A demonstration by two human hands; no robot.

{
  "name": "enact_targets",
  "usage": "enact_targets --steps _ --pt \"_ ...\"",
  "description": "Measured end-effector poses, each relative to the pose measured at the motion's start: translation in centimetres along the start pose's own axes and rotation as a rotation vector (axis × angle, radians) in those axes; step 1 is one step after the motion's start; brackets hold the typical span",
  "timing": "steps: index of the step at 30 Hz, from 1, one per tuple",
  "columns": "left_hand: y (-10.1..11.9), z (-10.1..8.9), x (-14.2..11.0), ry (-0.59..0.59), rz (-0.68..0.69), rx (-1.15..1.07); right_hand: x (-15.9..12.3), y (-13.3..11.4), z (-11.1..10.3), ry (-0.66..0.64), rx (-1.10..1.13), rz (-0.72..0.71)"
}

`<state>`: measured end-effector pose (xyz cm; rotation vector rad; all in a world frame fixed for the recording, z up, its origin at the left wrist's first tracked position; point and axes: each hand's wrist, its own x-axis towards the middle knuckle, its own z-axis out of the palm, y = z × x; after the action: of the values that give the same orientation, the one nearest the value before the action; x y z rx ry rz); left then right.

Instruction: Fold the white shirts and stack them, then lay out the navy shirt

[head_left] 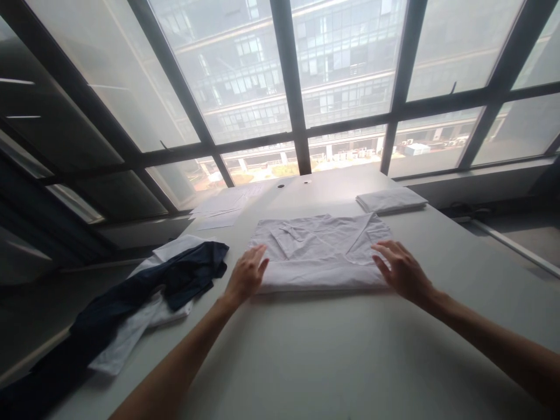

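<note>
White garment (315, 275): lay flat in the middle of the white table (315, 356), partly folded into a wide, low block. Near edge formed a smooth, rounded band running the full width; behind it, flatter cloth with fine wrinkles, slanting creases and angled overlaps toward both sides. Far edge uneven, slightly peaked at right.

Left hand (247, 271) at its left edge, fingers extended, thumb apart from them. Right hand (403, 269) at the right edge, likewise spread, thumb held away. Could not tell how firmly either touched the cloth.

Beyond the right end, a folded white cloth (391, 199), flat and neat. Left of the left hand, a dark navy garment (144, 283) sprawled loosely over white clothing (126, 338). Papers (221, 205) at the far left of the tabletop; tall windows (345, 64) behind.
</note>
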<state>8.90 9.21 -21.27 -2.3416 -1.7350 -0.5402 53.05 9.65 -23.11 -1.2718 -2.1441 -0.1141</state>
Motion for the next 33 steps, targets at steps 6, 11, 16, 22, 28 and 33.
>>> enact_targets --steps 6,11,16,22,28,33 --pt "9.2 3.0 0.0 -0.266 0.332 -0.079 0.7 -9.0 4.3 -0.249 0.128 -0.212" --pt "8.6 5.4 -0.5 -0.34 0.259 -0.093 0.7 -9.4 7.9 -0.417 0.082 -0.216" --pt "6.5 4.8 -0.3 -0.315 0.208 -0.145 0.4 -8.6 8.4 -0.429 0.099 -0.217" --pt "0.1 3.8 -1.9 -0.346 0.085 -0.024 0.6 -9.0 8.1 -0.453 0.094 -0.189" --pt "-4.2 3.1 -3.6 -0.395 -0.098 0.053 0.6 -9.1 7.5 -0.494 0.089 -0.176" --pt "-4.5 2.3 -3.7 -0.475 -0.246 0.078 0.4 -9.2 7.2 -0.469 0.071 -0.113"
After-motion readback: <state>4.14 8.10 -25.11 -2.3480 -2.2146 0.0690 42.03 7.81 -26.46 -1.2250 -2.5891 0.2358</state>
